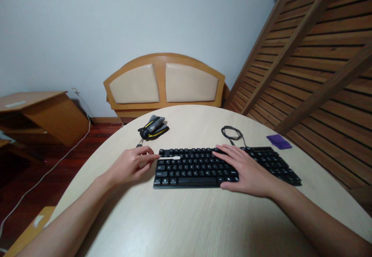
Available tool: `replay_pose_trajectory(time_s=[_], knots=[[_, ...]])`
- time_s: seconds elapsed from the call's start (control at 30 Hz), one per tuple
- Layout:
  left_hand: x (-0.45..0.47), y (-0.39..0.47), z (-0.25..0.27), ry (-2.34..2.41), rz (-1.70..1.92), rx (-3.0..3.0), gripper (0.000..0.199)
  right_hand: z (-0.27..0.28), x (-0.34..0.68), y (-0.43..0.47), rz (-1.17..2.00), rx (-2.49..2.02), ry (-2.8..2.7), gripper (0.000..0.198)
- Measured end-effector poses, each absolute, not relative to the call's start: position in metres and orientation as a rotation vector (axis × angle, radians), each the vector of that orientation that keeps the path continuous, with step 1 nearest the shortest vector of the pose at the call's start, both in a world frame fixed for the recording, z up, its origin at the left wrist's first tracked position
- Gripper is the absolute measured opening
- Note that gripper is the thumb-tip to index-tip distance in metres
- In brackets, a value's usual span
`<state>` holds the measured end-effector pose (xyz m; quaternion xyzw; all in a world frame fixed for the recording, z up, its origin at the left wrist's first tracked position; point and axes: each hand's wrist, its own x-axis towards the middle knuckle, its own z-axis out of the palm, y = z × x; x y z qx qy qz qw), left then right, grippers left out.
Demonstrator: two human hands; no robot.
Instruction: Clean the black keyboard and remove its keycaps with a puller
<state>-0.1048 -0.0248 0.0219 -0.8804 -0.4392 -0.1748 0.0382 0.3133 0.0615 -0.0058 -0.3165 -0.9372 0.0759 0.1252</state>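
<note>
A black keyboard [197, 173] lies flat on a pale round table. My left hand [135, 163] is at its left end, fingers pinched on a thin white swab-like stick [173, 158]. The stick's thicker tip points right and is over the upper left keys; I cannot tell whether it touches them. Across the keyboard's right half rests my right hand [244, 168], its fingers spread towards the back edge and its thumb by the front edge. That hand covers some of the keys.
Behind the keyboard are a grey and black folded bundle with yellow trim [153, 127], a coiled black cable [231, 133] and a folded purple cloth [279, 141]. A wooden headboard [162, 79] stands beyond the table [180, 218], slatted wooden panels [314, 63] to the right.
</note>
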Motion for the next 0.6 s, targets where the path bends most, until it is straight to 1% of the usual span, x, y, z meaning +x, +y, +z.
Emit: replay_pose_trajectory(time_s=[0.3,0.37,0.5,0.6], knots=[[-0.1053,-0.0212,0.0167,-1.385,-0.551,-2.563,0.045,-0.0067,0.3144,0.0619,0.241,-0.914,-2.727,0.088],[-0.1072,-0.0208,0.0162,-1.396,-0.563,-2.544,0.043,-0.0074,0.3148,0.062,0.248,-0.909,-2.721,0.088],[-0.1125,-0.0203,0.0163,-1.426,-0.571,-2.487,0.032,-0.0079,0.3149,0.062,0.243,-0.91,-2.719,0.087],[-0.1137,-0.0203,0.017,-1.417,-0.569,-2.476,0.032,-0.0074,0.3144,0.0619,0.245,-0.919,-2.723,0.088]])
